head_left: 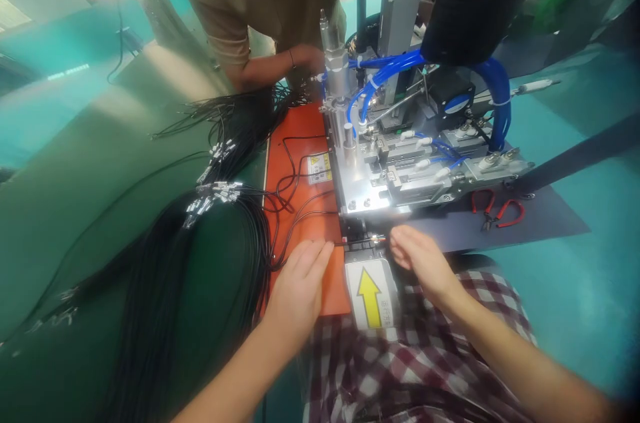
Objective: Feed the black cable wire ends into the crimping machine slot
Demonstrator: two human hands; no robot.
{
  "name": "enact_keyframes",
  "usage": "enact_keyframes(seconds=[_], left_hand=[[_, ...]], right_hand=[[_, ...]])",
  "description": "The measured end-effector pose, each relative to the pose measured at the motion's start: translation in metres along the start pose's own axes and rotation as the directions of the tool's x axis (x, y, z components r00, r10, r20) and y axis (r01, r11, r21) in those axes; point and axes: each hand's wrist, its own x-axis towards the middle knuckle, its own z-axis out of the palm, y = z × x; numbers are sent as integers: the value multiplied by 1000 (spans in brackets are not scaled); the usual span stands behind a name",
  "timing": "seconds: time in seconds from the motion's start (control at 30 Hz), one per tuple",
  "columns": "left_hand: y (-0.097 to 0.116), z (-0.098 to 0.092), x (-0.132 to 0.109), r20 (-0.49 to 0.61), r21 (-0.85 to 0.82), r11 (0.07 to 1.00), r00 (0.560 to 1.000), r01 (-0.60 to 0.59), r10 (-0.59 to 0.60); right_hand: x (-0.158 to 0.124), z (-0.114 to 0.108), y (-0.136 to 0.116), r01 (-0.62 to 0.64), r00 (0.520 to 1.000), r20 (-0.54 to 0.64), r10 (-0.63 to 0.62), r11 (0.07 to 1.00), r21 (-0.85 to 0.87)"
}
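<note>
Slipping looks the likeliest fault: the cable (pixel 339 244) at the near edge of the machine (pixel 357 193) seems pinched only by fingertips of the left hand (pixel 300 270), and a snag among loose wires (pixel 155 290) left of the machine could tug it askew; the right hand (pixel 417 256) curls just beside (whether gripping its end, I cannot tell); an orange surface (pixel 295 123) and green table (pixel 100 156) lie left of the machine, teal floor (pixel 565 290) right

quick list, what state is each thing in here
left hand, fingers together, grip unclear
right hand, curled, contents hidden
red-handled pliers, lying down, handles spread apart
blue tubes, bent, strapped together
black cables, gathered in bundles
arrow label, pointing forward
</note>
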Motion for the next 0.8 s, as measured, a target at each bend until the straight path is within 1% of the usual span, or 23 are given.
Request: enact_keyframes(seconds=[0.13,0.27,0.4,0.5,0.57,0.6,0.7,0.8], left_hand=[[-1,1,0,9,-4,1000,1000,5,-5],[-1,1,0,20,-10,1000,1000,15,-14],[0,0,-1,13,-19,1000,1000,23,-23],[1,-3,0,23,-34,999,999,25,-25],[0,-4,5,33,-47,999,999,25,-23],[-1,-5,10,35,-51,998,999,28,-26],[-8,-4,29,47,-56,997,998,55,-53],[-17,-2,46,65,-70,995,996,72,-68]], right_hand=[[-13,-19,10,-21,996,-90,24,999,29],[-34,-38,26,-63,987,-145,68,997,34],[-54,-50,44,-125,972,-197,129,992,32],[-69,-54,56,-169,963,-208,170,985,22],[-80,-55,63,-223,955,-195,222,975,22],[-85,-55,67,-254,950,-179,255,967,26],[-100,-52,79,-291,945,-145,294,956,37],[-112,-44,89,-298,939,-163,303,953,54]])
